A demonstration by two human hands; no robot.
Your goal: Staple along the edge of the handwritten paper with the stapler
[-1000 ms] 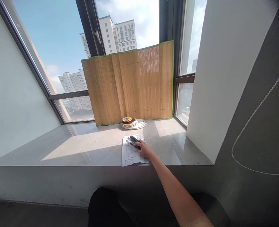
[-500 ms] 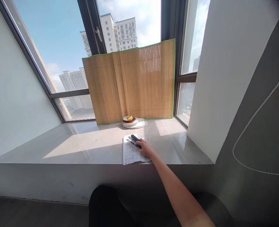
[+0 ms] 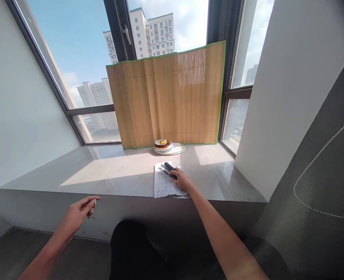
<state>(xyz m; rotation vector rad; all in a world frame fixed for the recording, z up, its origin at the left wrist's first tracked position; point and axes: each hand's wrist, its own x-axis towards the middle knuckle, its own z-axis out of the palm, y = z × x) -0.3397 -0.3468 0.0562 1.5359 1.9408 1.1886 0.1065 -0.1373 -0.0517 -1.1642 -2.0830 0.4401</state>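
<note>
My right hand (image 3: 181,179) is closed round some dark pens (image 3: 170,168) lying over the upper part of a written paper sheet (image 3: 162,186) on the sill. My left hand (image 3: 80,212) is raised in front of the sill's edge at the left, pinching a small whitish object (image 3: 95,202) between thumb and fingers. Behind the paper stands a stack of plates (image 3: 163,147) with a small yellow thing on top. The stack overlaps a flat white oval plate (image 3: 178,149).
A bamboo mat (image 3: 172,101) with green edging leans against the window behind the plates. The pale tiled sill (image 3: 125,175) ends at a front edge above my dark-clothed leg (image 3: 133,252). At the right hangs a white beaded cord (image 3: 301,175).
My left hand has come into view at the lower left, holding the small whitish object. My right hand still holds the pens at the paper. The view has shifted slightly.
</note>
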